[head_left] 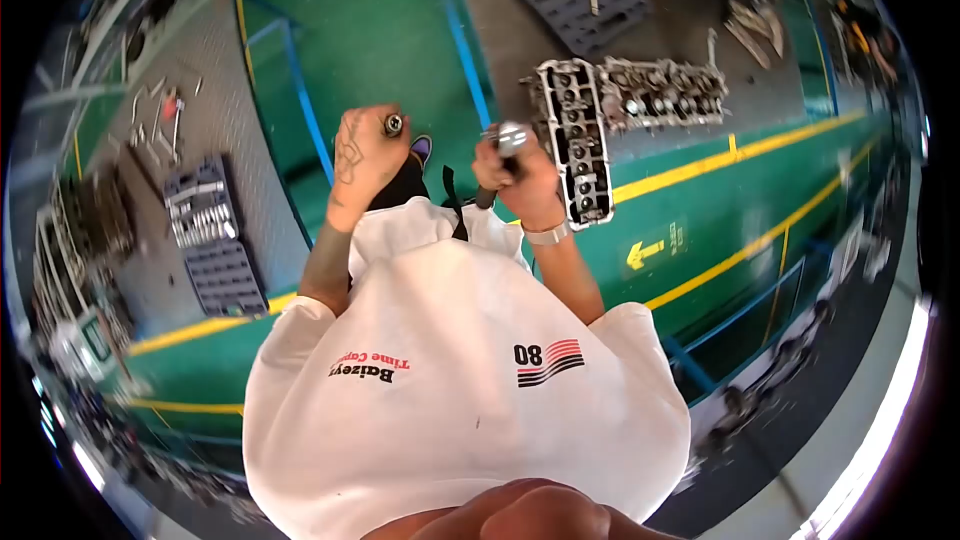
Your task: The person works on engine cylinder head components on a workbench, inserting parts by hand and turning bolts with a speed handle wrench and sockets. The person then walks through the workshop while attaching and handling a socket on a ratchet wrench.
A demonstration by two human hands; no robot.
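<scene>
My left hand (362, 165) is closed in a fist around a small round metal piece, which looks like a socket (394, 124). Only its open end shows at the top of the fist. My right hand (530, 185) is wrapped round a tool with a shiny, rounded metal head, which looks like a ratchet wrench (512, 138). Motion blurs it, and the fingers cover most of its handle. Just right of this hand stands an engine cylinder head (575, 140) with a row of dark openings. Whether the hand touches it I cannot tell.
Another cylinder head (665, 95) lies on the right-hand bench. Beyond it is an open dark tool case (580, 0). On the left bench are a socket set case (205, 215) and loose wrenches (160, 125). Blue rails (460, 30) edge the green floor (375, 30).
</scene>
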